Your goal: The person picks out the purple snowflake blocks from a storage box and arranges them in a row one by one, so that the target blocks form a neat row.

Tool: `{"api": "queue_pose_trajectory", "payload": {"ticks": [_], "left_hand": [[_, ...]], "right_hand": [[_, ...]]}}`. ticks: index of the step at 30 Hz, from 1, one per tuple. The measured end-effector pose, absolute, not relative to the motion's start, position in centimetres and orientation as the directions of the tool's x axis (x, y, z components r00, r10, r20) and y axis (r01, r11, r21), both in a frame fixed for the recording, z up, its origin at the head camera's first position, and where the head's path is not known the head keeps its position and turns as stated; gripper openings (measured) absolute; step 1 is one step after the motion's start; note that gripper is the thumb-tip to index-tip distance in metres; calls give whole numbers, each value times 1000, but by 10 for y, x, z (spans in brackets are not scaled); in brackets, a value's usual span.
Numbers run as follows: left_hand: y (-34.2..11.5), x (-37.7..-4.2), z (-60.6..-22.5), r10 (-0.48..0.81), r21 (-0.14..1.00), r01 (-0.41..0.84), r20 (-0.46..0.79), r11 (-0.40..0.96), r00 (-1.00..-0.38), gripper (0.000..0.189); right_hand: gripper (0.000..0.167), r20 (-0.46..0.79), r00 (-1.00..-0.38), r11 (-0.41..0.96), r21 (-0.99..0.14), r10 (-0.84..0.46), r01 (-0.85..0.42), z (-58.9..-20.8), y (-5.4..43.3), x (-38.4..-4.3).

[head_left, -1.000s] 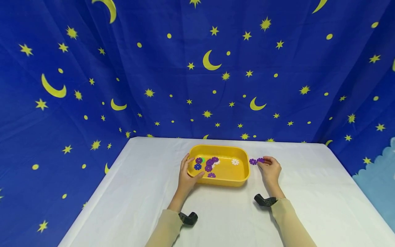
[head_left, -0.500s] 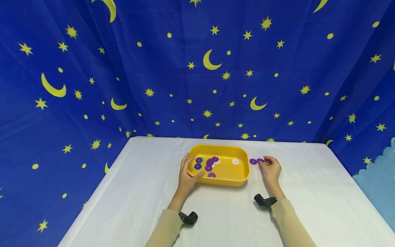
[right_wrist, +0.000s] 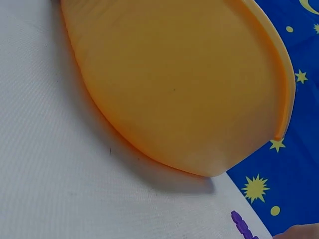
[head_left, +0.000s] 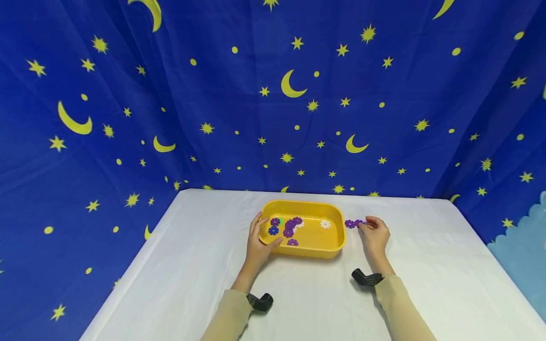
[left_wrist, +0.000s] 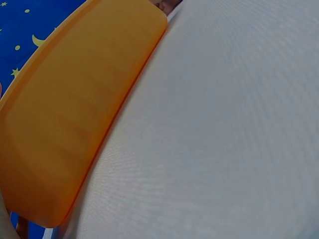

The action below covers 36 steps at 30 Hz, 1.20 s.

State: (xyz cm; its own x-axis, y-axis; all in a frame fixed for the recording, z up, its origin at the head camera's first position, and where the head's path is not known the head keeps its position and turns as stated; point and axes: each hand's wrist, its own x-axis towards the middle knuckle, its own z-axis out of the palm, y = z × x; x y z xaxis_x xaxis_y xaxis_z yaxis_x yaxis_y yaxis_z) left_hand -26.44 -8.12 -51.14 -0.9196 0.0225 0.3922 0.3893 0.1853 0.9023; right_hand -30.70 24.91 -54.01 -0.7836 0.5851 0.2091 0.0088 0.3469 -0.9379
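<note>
A shallow yellow plastic basin [head_left: 324,241] stands on the white-covered table. My left hand [head_left: 258,244] grips its left front corner, thumb over the front rim and fingers over the left side. Inside lie several purple snowflake discs [head_left: 289,228], a blue one [head_left: 273,230], a white one [head_left: 325,224] and a partly covered green one [head_left: 281,221]. To the right of the basin, my right hand [head_left: 375,237] pinches a purple snowflake disc [head_left: 359,222], partly hidden by the fingers. Left of it, another purple disc [head_left: 349,224] lies close, seemingly touching. The right wrist view shows purple disc edges [right_wrist: 241,226] near a fingertip.
The white tablecloth [head_left: 315,303] extends around the basin and up to a blue curtain [head_left: 239,104] with yellow moons and stars. A light blue cloud-shaped patch [head_left: 522,255] shows at the right. Black wrist cameras [head_left: 261,302] sit on both wrists.
My right hand has shifted very slightly to the right, around the same purple disc. The left hand and the basin have stayed in place.
</note>
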Motion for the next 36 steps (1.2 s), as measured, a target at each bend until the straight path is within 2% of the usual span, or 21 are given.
{"api": "queue_pose_trajectory", "payload": {"ticks": [6,12,19,24,36], "left_hand": [[-83,-282,-539,5,901,392,398,183,-917,67],[-83,-283,-543,-6,894,408,416,185,-909,68],[-83,-281,-540,-2,896,403,411,188,-912,69],[-84,-281,-540,11,887,425,431,182,-902,69],[-85,-281,-541,11,892,420,424,168,-906,71]], "right_hand": [[28,159,-747,250,-968,646,10,-538,249,-307],[26,148,-723,183,-983,675,-30,-535,249,-307],[23,229,-694,155,-973,683,-169,-528,244,-306],[22,232,-707,115,-971,668,-211,-520,236,-302],[22,202,-777,105,-979,596,-173,-495,205,-298]]}}
